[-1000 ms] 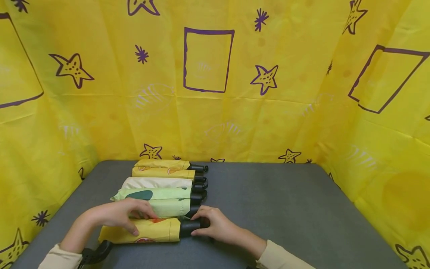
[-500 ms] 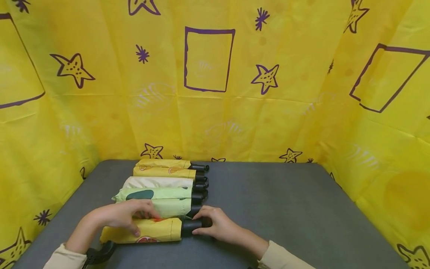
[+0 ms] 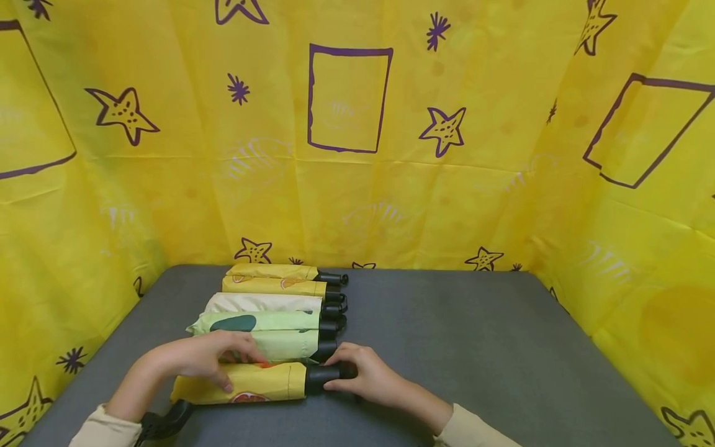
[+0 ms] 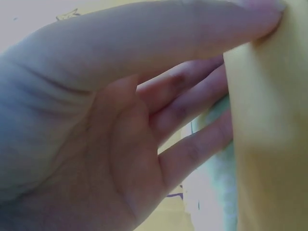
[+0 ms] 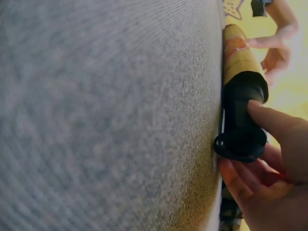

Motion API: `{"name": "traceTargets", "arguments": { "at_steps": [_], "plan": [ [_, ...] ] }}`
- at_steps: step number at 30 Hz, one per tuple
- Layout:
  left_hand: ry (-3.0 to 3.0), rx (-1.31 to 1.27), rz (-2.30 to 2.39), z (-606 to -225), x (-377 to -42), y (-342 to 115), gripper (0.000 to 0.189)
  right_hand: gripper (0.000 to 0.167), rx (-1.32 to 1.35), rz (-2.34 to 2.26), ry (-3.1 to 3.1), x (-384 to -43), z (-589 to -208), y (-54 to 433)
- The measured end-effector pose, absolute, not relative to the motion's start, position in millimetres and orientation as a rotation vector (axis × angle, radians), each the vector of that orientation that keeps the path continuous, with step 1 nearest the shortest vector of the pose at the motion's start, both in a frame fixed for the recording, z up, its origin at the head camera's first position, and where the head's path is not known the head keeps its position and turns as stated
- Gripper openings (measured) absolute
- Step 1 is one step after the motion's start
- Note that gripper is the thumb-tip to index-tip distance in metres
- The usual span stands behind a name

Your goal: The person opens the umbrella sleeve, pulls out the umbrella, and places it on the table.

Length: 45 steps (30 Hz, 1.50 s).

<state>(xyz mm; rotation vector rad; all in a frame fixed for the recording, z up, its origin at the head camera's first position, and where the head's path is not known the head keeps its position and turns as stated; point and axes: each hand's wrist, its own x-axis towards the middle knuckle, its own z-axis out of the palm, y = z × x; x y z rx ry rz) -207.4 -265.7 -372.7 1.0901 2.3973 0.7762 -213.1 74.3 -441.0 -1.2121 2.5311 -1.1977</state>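
Observation:
A folded yellow umbrella (image 3: 262, 380) with a citrus-slice print lies at the near end of a row, its black handle (image 3: 321, 375) pointing right. My left hand (image 3: 201, 360) grips its yellow fabric (image 4: 269, 125), thumb on the near side and fingers over the far side. At the other end my right hand (image 3: 365, 372) holds the handle between thumb and fingers; the right wrist view shows the thumb on the black grip (image 5: 240, 110), close beside the grey tabletop. Just behind lies a light green umbrella (image 3: 287, 344), partly hidden by the left hand.
Farther back in the row lie a green umbrella (image 3: 285, 321) with a dark oval, a cream umbrella (image 3: 262, 302) and two yellow umbrellas (image 3: 268, 271), handles all to the right. A grey tabletop (image 3: 458, 347) extends rightward. Yellow patterned cloth (image 3: 346, 205) encloses three sides.
The nearest yellow umbrella has slid slightly to the right, with my right hand shifting along at its handle. Both hands keep the same hold, and the other umbrellas stay in place.

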Motion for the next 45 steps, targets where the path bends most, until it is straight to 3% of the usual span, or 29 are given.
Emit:
{"name": "traceTargets", "arguments": {
  "at_steps": [16, 45],
  "plan": [
    [2.401, 1.303, 0.752, -379, -206, -274, 0.064, 0.029, -1.163, -1.183, 2.516, -215, -439, 69],
    [2.370, 1.079, 0.794, -376, -208, -268, 0.054, 0.024, -1.126, -1.265, 2.516, -210, -442, 96]
  ]
}}
